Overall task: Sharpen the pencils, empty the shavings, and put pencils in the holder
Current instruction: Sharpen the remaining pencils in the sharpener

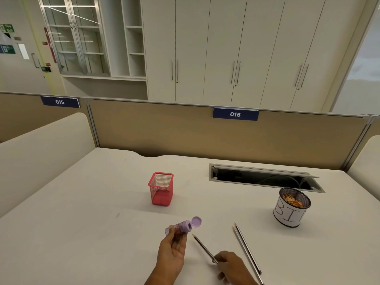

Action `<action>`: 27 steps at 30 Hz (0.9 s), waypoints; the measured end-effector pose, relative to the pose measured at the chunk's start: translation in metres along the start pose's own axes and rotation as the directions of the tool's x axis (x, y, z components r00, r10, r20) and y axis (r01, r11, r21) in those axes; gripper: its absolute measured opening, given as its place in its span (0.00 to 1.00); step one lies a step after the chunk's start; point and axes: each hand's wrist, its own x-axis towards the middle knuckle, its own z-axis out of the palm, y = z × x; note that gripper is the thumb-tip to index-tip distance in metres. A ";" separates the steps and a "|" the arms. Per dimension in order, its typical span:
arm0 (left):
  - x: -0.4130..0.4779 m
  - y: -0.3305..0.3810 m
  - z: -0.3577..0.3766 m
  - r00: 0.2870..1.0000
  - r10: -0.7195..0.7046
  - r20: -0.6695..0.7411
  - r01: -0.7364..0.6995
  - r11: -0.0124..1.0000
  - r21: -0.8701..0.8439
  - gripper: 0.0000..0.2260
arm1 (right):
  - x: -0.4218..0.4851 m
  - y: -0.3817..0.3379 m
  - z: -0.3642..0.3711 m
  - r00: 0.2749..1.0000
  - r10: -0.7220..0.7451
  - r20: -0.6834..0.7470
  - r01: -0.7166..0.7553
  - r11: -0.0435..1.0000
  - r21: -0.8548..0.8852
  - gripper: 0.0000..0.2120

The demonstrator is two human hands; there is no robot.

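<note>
Left hand (172,250) grips the purple sharpener (183,226); right hand (228,264) grips a pencil (203,247), tip pointing up-left over my white desk (82,223).

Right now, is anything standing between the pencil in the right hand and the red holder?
Nothing on the table blocks it. The left hand, holding the purple sharpener, is between the pencil and the red holder.

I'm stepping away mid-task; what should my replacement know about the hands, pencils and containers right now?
Left hand holds the purple sharpener, lid flipped open.
Right hand grips one pencil, tip pointing toward the sharpener, not inserted.
Two pencils lie on the desk to the right.
Red holder is empty.
Bin cup already contains shavings.
Left: sharpening as needed, emptying shavings, loading all three pencils.
</note>
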 end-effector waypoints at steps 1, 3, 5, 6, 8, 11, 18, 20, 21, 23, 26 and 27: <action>0.000 0.000 0.001 1.000 -0.003 0.000 0.003 1.000 0.014 0.09 | -0.006 0.004 -0.006 1.000 0.001 -0.001 -0.001 0.998 0.055 0.12; -0.001 0.000 0.001 1.000 -0.005 -0.011 0.005 0.999 0.032 0.09 | -0.017 0.011 -0.016 0.994 -0.045 -0.101 0.056 0.992 0.110 0.13; -0.001 -0.001 0.002 1.000 0.001 -0.018 -0.001 0.999 0.044 0.09 | -0.024 0.015 -0.024 0.969 -0.134 -0.209 0.151 0.986 0.071 0.13; -0.001 -0.002 0.003 1.000 0.007 -0.011 -0.007 0.999 0.046 0.09 | -0.028 0.015 -0.028 0.954 -0.184 -0.239 0.193 0.981 0.016 0.11; 0.000 -0.004 0.004 1.000 0.017 -0.002 -0.016 0.999 0.039 0.09 | -0.035 0.013 -0.035 0.918 -0.265 -0.296 0.252 0.964 -0.081 0.05; 0.001 -0.007 0.006 1.000 0.019 -0.003 -0.019 0.999 0.037 0.09 | -0.044 0.011 -0.042 0.852 -0.332 -0.405 0.294 0.943 -0.154 0.09; -0.006 -0.014 0.012 1.000 -0.001 0.003 0.001 0.998 0.057 0.08 | -0.052 0.009 -0.044 0.821 -0.427 -0.379 0.325 0.895 -0.305 0.11; -0.008 -0.016 0.013 1.000 -0.002 0.012 0.001 0.996 0.090 0.08 | -0.054 0.008 -0.044 0.811 -0.430 -0.396 0.322 0.894 -0.311 0.10; -0.009 -0.017 0.013 1.000 -0.004 0.021 0.002 0.995 0.100 0.09 | -0.056 0.006 -0.044 0.803 -0.438 -0.404 0.330 0.891 -0.311 0.09; -0.010 -0.020 0.013 0.999 -0.011 0.039 0.006 0.993 0.120 0.09 | -0.059 0.006 -0.046 0.756 -0.515 -0.404 0.348 0.839 -0.419 0.09; -0.012 -0.022 0.012 0.999 -0.007 0.052 -0.002 0.986 0.166 0.09 | -0.060 -0.001 -0.052 0.714 -0.596 -0.367 0.310 0.739 -0.598 0.18; -0.014 -0.022 0.012 0.998 -0.001 0.058 -0.010 0.981 0.192 0.08 | -0.060 -0.003 -0.055 0.702 -0.617 -0.356 0.305 0.711 -0.633 0.19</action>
